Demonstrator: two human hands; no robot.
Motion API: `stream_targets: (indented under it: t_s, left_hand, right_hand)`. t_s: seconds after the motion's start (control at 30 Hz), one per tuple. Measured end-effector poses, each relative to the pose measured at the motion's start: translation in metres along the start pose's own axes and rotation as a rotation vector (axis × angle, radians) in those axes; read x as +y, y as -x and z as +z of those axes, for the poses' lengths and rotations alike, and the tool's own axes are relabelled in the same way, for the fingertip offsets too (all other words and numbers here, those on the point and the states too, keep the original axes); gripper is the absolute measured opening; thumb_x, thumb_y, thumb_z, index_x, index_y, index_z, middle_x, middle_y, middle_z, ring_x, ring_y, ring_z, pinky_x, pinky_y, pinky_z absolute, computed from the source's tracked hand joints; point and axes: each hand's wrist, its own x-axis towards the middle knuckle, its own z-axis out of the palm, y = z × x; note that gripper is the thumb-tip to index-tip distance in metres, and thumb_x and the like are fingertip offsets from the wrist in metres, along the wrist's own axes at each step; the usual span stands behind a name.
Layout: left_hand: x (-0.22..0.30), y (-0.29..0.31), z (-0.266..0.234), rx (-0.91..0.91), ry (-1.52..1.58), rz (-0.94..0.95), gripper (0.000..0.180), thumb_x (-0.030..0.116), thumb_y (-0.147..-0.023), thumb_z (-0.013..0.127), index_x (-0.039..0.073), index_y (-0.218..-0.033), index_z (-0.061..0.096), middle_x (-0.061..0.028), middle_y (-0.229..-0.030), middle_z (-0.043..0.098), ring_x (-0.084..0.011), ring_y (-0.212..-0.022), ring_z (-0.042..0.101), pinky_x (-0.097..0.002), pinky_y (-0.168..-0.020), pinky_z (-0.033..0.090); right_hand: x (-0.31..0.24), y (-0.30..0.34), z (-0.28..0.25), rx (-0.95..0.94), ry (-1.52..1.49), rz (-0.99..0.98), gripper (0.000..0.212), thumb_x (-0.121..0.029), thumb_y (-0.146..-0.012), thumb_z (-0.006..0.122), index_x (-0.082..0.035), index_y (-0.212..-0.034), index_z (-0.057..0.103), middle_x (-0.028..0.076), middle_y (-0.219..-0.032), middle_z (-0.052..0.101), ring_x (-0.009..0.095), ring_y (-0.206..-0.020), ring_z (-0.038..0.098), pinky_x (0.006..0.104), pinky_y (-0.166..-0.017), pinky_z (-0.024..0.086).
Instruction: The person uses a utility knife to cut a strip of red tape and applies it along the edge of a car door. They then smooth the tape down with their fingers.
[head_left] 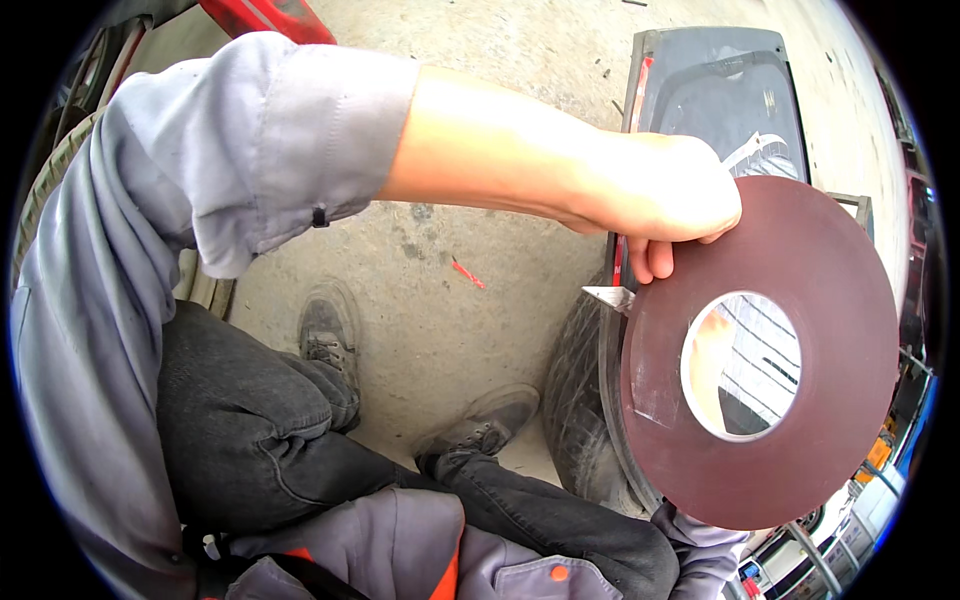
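My left arm reaches across from the left, and my left hand is closed with its fingers curled down at the upper left edge of a big maroon roll of tape. What those fingers grip is hidden. Behind the roll lies a dark grey car panel, with a red strip along its left edge. Through the roll's white-rimmed hole shows bare skin of my right hand or forearm. The roll hides my right fingers. A small silvery pointed piece sticks out below my left fingers.
A tire stands under the panel's near end, close to my right shoe. One red scrap lies on the concrete floor. Red bodywork is at the upper left. Metal rails and clutter line the right rim.
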Motion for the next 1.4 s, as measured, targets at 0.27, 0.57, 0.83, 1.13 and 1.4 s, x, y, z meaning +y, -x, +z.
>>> stream_targets:
  t_s: [0.27, 0.57, 0.83, 1.13, 1.4]
  left_hand:
    - [-0.001, 0.002, -0.001, 0.016, -0.016, 0.007, 0.020, 0.020, -0.080, 0.047, 0.003, -0.071, 0.050, -0.0087, -0.065, 0.058, -0.0159, -0.055, 0.060, -0.0297, -0.057, 0.050]
    - [-0.001, 0.011, -0.009, 0.108, 0.000, 0.137, 0.018, 0.018, -0.080, 0.048, 0.003, -0.070, 0.050, -0.0067, -0.066, 0.058, -0.0145, -0.054, 0.060, -0.0295, -0.058, 0.049]
    - [0.023, 0.014, -0.007, 0.032, 0.009, 0.155, 0.020, 0.016, -0.082, 0.049, 0.001, -0.069, 0.051, -0.0074, -0.071, 0.057, -0.0153, -0.057, 0.062, -0.0296, -0.058, 0.050]
    - [0.046, -0.005, -0.002, 0.115, -0.085, 0.016, 0.022, 0.019, -0.086, 0.050, 0.000, -0.075, 0.052, -0.0087, -0.075, 0.055, -0.0158, -0.056, 0.061, -0.0272, -0.045, 0.053]
    - [0.045, -0.026, 0.016, -0.083, -0.148, -0.149, 0.025, 0.017, -0.090, 0.051, -0.005, -0.102, 0.057, -0.0084, -0.077, 0.061, -0.0134, -0.051, 0.059, -0.0288, -0.049, 0.052]
  right_hand:
    - [-0.001, 0.001, 0.001, 0.006, -0.009, -0.003, 0.066, -0.054, -0.088, 0.051, 0.001, -0.125, 0.047, 0.010, -0.104, 0.061, 0.012, -0.055, 0.046, 0.0224, -0.048, 0.033]
    - [0.000, -0.001, 0.002, -0.003, -0.034, -0.016, 0.071, -0.058, -0.089, 0.050, 0.001, -0.128, 0.047, 0.009, -0.107, 0.061, 0.010, -0.053, 0.046, 0.0208, -0.046, 0.032]
    - [0.017, 0.015, -0.016, 0.069, -0.234, 0.115, 0.074, -0.061, -0.090, 0.049, 0.001, -0.130, 0.046, 0.009, -0.108, 0.061, 0.008, -0.052, 0.045, 0.0194, -0.045, 0.032]
    - [0.072, 0.079, -0.109, 0.475, -1.385, 0.084, 0.079, -0.065, -0.091, 0.048, 0.001, -0.133, 0.045, 0.008, -0.111, 0.061, 0.006, -0.051, 0.044, 0.0177, -0.044, 0.031]
    - [0.056, 0.074, -0.111, 0.640, -0.935, 0.574, 0.033, -0.017, -0.087, 0.065, 0.005, -0.110, 0.060, -0.002, -0.066, 0.053, 0.003, -0.045, 0.037, 0.0183, -0.042, 0.029]
